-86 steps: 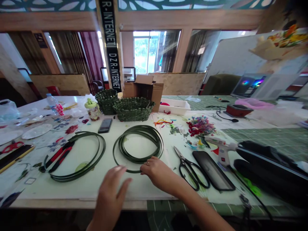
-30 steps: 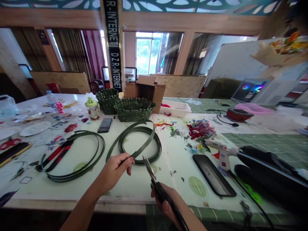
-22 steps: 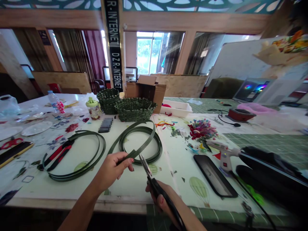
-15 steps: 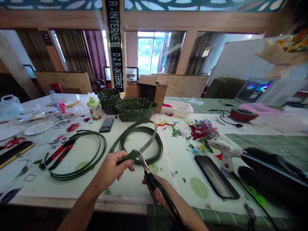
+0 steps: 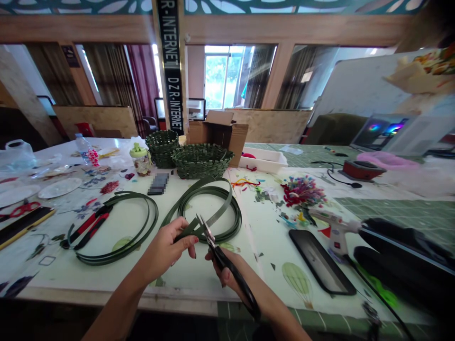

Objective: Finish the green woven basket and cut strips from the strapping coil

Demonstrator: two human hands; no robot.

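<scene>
Between its fingers and thumb, my left hand (image 5: 174, 248) pinches the end of a dark green flat strip (image 5: 187, 230). My right hand (image 5: 227, 272) grips black-handled scissors (image 5: 227, 263), blades pointing up and left against the strip near my left fingertips. How far the blades are apart is hard to make out. Just behind the hands lies a coil of the same green strip (image 5: 236, 215), with a loose length looping up from it. Further back stand two woven green baskets, an oval one (image 5: 202, 163) and a rounder one (image 5: 161, 147).
Left of my hands lie a smaller strip coil (image 5: 154, 215) and red-handled pliers (image 5: 90, 227). On the right are a black tray (image 5: 322, 263), a glue gun (image 5: 336, 229) and a bunch of colourful pipe-cleaner stems (image 5: 302, 192). A cardboard box (image 5: 240, 142) stands behind the baskets.
The scissors have shifted slightly up and left, their tips now higher across the strip. My left hand stays nearly still, keeping its pinch. The whole view has shifted slightly.
</scene>
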